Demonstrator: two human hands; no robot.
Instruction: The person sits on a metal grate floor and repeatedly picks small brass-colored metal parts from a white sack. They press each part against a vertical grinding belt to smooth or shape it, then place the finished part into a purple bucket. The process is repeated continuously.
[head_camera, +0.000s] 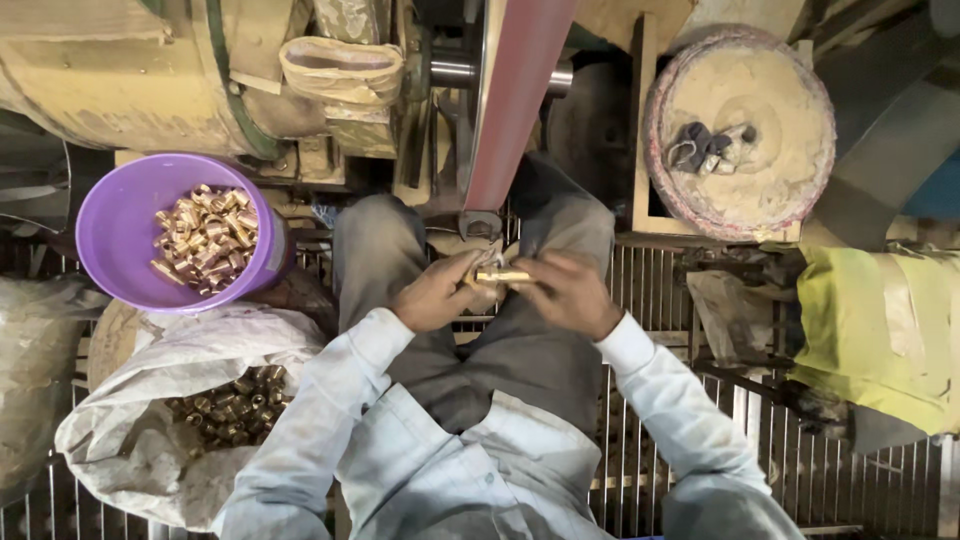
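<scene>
The brass fitting (503, 275) is a short, shiny cylindrical piece held level between both hands above the person's lap. The left hand (437, 293) grips its left end with fingers curled closed around it; a scrap of pale cloth (488, 256) shows at those fingertips. The right hand (567, 293) is closed on the right end, fingers wrapped over the top of the piece. Both sleeves are light-coloured, and the grey trousers (520, 350) lie directly beneath the hands.

Immediately ahead of the hands, a reddish-brown sanding belt (515, 100) runs away from the person toward a shaft (455, 72) on the machine; the belt's near end stands just above the fitting.

To the left of the left hand, well apart, a purple plastic tub (120, 235) holds a heap of bright, polished brass fittings. Nearer the person on that same side, an open white sack (160, 400) contains duller, unpolished brass pieces.

To the right of the right hand and farther forward, a round drum (740, 130) is filled with tan powder, with small dark cloth scraps lying on its surface. Beyond the right forearm, a yellow-green cloth-covered object (880, 330) rests on the metal grating floor (660, 300).
</scene>
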